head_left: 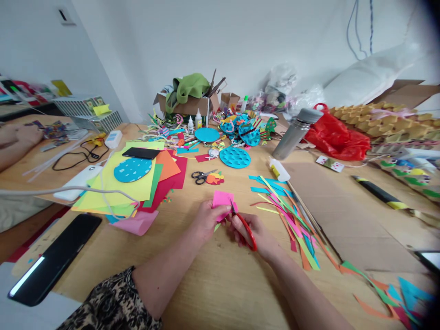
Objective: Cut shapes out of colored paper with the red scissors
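Observation:
My left hand point(207, 219) pinches a small piece of bright pink paper point(222, 200) above the wooden table. My right hand point(253, 231) grips red-handled scissors point(248, 229), their blades up against the paper's right edge. A sliver of green shows below my left fingers; what it belongs to is hidden. Beyond my hands lie black-handled scissors point(200, 177) beside orange and red paper cutouts point(216, 178). To the right of my right hand spreads a heap of coloured paper strips point(292, 211).
Stacked coloured paper point(106, 183) bears a dark phone point(140, 153); another phone point(55, 259) is at left. Glue bottle point(279, 169), steel flask point(295, 133), cardboard sheet point(347, 215) and box cutter point(380, 192) occupy the right. Another person's arm point(17, 142) rests at far left.

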The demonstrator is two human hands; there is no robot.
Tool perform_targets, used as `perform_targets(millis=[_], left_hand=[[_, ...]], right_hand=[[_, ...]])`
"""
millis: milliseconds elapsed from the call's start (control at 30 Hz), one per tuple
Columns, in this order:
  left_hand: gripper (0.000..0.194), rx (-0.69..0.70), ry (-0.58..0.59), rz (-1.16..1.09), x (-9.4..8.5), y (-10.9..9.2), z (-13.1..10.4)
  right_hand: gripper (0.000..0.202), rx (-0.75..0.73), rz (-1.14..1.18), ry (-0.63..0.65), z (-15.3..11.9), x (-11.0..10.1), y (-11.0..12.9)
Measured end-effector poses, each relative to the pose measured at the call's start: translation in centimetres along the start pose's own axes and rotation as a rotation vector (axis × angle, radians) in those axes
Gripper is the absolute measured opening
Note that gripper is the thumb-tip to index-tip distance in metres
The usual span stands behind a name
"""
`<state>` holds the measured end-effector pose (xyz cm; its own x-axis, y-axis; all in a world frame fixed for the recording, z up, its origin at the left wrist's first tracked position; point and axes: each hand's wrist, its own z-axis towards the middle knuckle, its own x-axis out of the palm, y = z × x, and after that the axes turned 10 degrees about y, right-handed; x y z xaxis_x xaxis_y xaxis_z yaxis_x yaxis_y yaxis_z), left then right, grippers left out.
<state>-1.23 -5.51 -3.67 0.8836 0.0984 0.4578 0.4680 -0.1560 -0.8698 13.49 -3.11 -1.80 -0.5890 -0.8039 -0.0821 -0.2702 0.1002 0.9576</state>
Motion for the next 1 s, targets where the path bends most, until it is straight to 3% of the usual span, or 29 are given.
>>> perform_targets(millis=[1000], left_hand=[[0.016, -0.009, 0.038, 0.007, 0.2, -0.7, -0.3]], right_hand=[[0.058, 0.039, -0.053, 0.003, -0.5, -0.4, 1.0]])
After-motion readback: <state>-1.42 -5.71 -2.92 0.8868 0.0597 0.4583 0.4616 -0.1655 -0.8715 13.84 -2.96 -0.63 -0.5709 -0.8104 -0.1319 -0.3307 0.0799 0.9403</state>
